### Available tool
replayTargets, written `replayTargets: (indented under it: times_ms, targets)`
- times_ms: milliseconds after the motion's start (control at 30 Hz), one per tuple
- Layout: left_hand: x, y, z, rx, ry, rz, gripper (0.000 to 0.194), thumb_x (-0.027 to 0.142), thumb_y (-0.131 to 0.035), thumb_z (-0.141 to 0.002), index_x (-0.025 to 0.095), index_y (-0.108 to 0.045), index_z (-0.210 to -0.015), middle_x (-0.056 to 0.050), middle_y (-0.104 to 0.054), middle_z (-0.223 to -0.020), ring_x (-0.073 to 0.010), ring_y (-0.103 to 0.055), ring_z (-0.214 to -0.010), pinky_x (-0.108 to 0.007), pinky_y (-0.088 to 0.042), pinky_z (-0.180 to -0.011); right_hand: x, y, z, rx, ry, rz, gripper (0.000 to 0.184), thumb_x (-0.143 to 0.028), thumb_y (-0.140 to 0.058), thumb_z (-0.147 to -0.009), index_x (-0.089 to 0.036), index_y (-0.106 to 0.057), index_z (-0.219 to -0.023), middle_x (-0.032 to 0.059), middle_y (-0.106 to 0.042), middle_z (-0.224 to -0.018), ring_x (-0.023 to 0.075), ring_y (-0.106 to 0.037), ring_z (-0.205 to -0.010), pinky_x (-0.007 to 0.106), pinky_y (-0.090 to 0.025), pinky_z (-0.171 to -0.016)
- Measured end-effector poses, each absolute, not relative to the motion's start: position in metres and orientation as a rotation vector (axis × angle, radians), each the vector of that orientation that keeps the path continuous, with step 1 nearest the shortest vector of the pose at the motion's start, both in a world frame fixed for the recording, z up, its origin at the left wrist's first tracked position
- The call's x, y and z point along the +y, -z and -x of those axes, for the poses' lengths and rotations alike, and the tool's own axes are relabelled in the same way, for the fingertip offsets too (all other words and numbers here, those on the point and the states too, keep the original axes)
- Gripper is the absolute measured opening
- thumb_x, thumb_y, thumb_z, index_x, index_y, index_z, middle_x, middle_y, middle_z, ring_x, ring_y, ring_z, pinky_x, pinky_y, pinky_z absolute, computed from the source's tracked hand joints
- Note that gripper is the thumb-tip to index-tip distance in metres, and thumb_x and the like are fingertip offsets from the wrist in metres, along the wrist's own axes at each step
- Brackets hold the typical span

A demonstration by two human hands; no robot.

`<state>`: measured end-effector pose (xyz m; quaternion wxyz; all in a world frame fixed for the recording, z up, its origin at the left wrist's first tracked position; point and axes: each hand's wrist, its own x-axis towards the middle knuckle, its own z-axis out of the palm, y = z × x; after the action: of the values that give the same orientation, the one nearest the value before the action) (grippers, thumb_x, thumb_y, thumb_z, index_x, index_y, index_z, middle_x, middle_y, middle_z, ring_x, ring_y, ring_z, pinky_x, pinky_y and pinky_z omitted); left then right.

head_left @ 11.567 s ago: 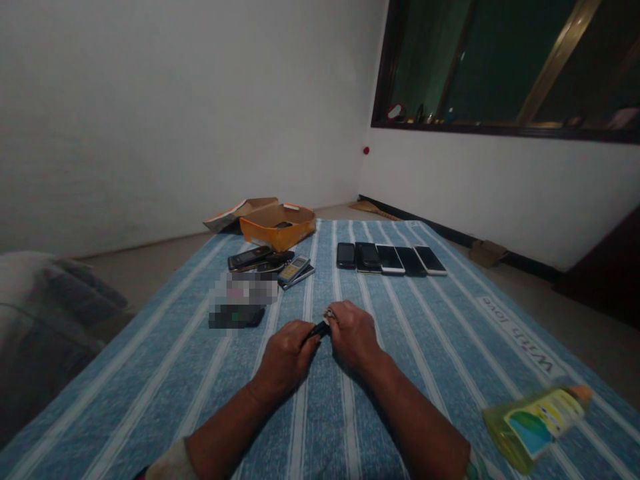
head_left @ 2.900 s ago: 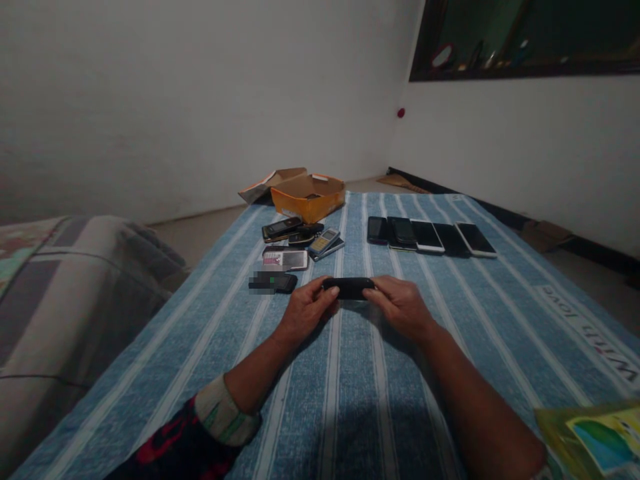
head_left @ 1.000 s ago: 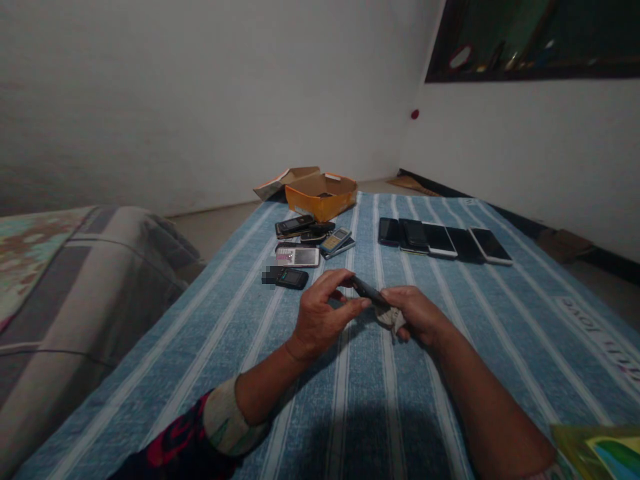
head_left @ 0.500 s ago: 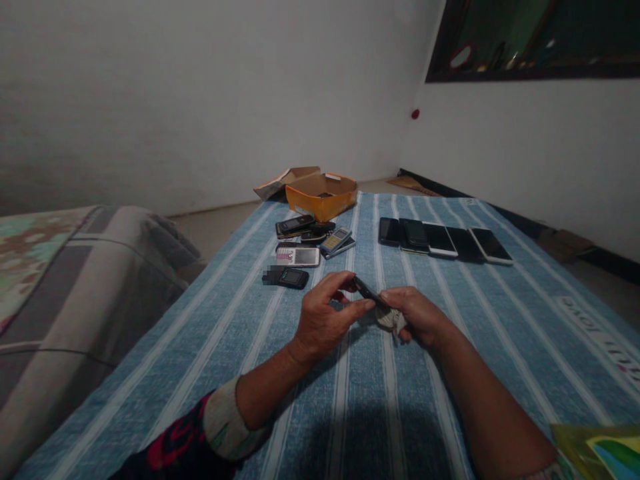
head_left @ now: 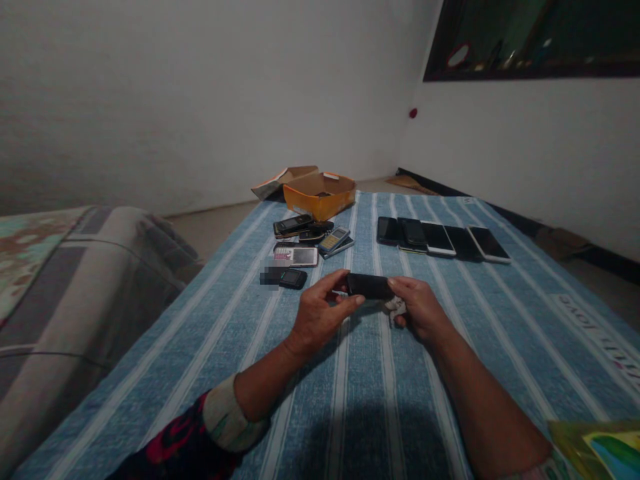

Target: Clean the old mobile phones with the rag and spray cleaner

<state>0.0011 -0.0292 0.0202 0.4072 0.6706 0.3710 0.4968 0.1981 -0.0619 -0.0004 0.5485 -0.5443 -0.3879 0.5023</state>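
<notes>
Holding a black mobile phone [head_left: 369, 287] with both hands, you have it over the middle of the blue tablecloth [head_left: 190, 360]. Your left hand [head_left: 317, 313] bends around its left end, with the index finger at the upper corner and the thumb at the lower edge; only a narrow gap is between them. Your right hand [head_left: 419, 308] pinches the right end, and the same fingers also grip a crumpled pale cloth [head_left: 397, 308], which hangs below the phone.

The tablecloth has white stripes running away from you, and printed letters [head_left: 583, 320] near its right side. Beyond your left hand lie a dark handset [head_left: 293, 278], a silver phone with pink keys [head_left: 303, 257] and a loose pile of keypad phones [head_left: 334, 240]. Behind them stands an open orange cardboard box [head_left: 320, 203]. Farther right, black and white phones [head_left: 439, 239] lie in a row. A yellow-green package [head_left: 570, 443] is cut by the lower right border.

Left of the table is furniture under a grey striped cover [head_left: 125, 267]. The white wall [head_left: 200, 100] rises plain behind, and a dark-framed window [head_left: 540, 40] is at the upper right.
</notes>
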Motion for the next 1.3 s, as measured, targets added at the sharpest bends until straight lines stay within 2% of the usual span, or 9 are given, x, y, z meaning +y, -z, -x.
replayTargets:
  times_ms: [167,267,333,367,700,833,933,1133,1300]
  targets:
    - [-0.018,-0.006,0.000,1.007,-1.221,-1.648,0.034,0.028,-0.078,-0.066,0.016,-0.074,-0.098,-0.003,-0.072,-0.079,-0.0184,-0.065,-0.070,-0.035,-0.056,-0.069,-0.058,0.008,-0.201,-1.038,-0.870,1.409,0.044,-0.054,-0.066,-0.077,-0.016,-0.071,-0.098,0.0006,-0.065,-0.065,0.0106,-0.052,-0.042,0.021,-0.044,-0.033]
    - [-0.015,-0.002,0.001,1.030,-1.191,-1.765,0.025,0.023,-0.074,-0.068,0.018,-0.075,-0.092,-0.003,-0.073,-0.080,-0.0196,-0.067,-0.073,-0.036,-0.056,-0.073,-0.057,0.008,-0.203,-1.260,-0.621,1.416,0.033,-0.048,-0.061,-0.082,-0.021,-0.074,-0.097,0.0044,-0.073,-0.089,0.0185,-0.067,-0.074,0.031,-0.058,-0.065]
    - [-0.014,0.000,0.003,1.016,-1.178,-1.877,0.020,0.021,-0.071,-0.070,0.019,-0.075,-0.090,-0.004,-0.074,-0.085,-0.0211,-0.069,-0.079,-0.037,-0.056,-0.079,-0.056,0.007,-0.204,-1.413,-0.497,1.390,0.026,-0.041,-0.059,-0.085,-0.023,-0.074,-0.096,0.0048,-0.073,-0.098,0.0222,-0.067,-0.093,0.037,-0.054,-0.086]
    - [-0.014,0.000,0.003,1.011,-1.173,-1.936,0.019,0.020,-0.069,-0.072,0.019,-0.074,-0.090,-0.004,-0.075,-0.088,-0.0215,-0.069,-0.081,-0.037,-0.055,-0.081,-0.056,0.007,-0.204,-1.480,-0.453,1.382,0.024,-0.039,-0.058,-0.086,-0.024,-0.074,-0.096,0.0050,-0.074,-0.099,0.0230,-0.066,-0.096,0.039,-0.051,-0.091]
    - [-0.018,0.000,0.005,0.914,-1.100,-2.428,0.020,0.019,-0.062,-0.080,0.017,-0.069,-0.098,-0.005,-0.069,-0.081,-0.0195,-0.065,-0.077,-0.033,-0.053,-0.071,-0.054,0.009,-0.221,-1.683,-0.253,1.428,0.026,-0.038,-0.056,-0.089,-0.020,-0.072,-0.100,0.0080,-0.071,-0.093,0.0219,-0.066,-0.088,0.035,-0.050,-0.082]
    - [-0.020,0.000,0.004,0.872,-1.113,-2.497,0.018,0.019,-0.060,-0.082,0.017,-0.068,-0.097,-0.005,-0.068,-0.079,-0.0186,-0.063,-0.074,-0.032,-0.052,-0.069,-0.056,0.002,-0.212,-1.562,-0.080,1.452,0.034,-0.039,-0.046,-0.094,-0.017,-0.065,-0.114,0.0115,-0.068,-0.103,0.0237,-0.063,-0.095,0.038,-0.049,-0.086]
    - [-0.020,0.000,0.003,0.870,-1.116,-2.512,0.016,0.020,-0.060,-0.082,0.018,-0.068,-0.096,-0.004,-0.067,-0.078,-0.0185,-0.062,-0.073,-0.031,-0.051,-0.067,-0.061,-0.003,-0.193,-1.703,0.068,1.384,0.037,-0.029,-0.040,-0.096,-0.011,-0.055,-0.125,0.0142,-0.064,-0.105,0.0251,-0.059,-0.096,0.040,-0.048,-0.086]
    - [-0.022,-0.003,0.001,0.861,-1.090,-2.530,0.011,0.020,-0.058,-0.085,0.019,-0.068,-0.089,-0.004,-0.067,-0.078,-0.0181,-0.063,-0.075,-0.030,-0.051,-0.068,-0.062,0.000,-0.173,-2.114,0.243,1.284,0.022,-0.014,-0.043,-0.092,-0.019,-0.064,-0.093,0.0096,-0.061,-0.089,0.0246,-0.052,-0.087,0.038,-0.045,-0.079]
    - [-0.021,-0.003,0.001,0.847,-1.098,-2.565,0.011,0.018,-0.057,-0.085,0.017,-0.068,-0.084,-0.005,-0.066,-0.076,-0.0189,-0.062,-0.072,-0.031,-0.051,-0.066,-0.059,0.009,-0.188,-1.949,0.191,1.307,0.026,-0.008,-0.041,-0.090,-0.018,-0.064,-0.096,0.0108,-0.061,-0.094,0.0242,-0.053,-0.092,0.036,-0.047,-0.079]
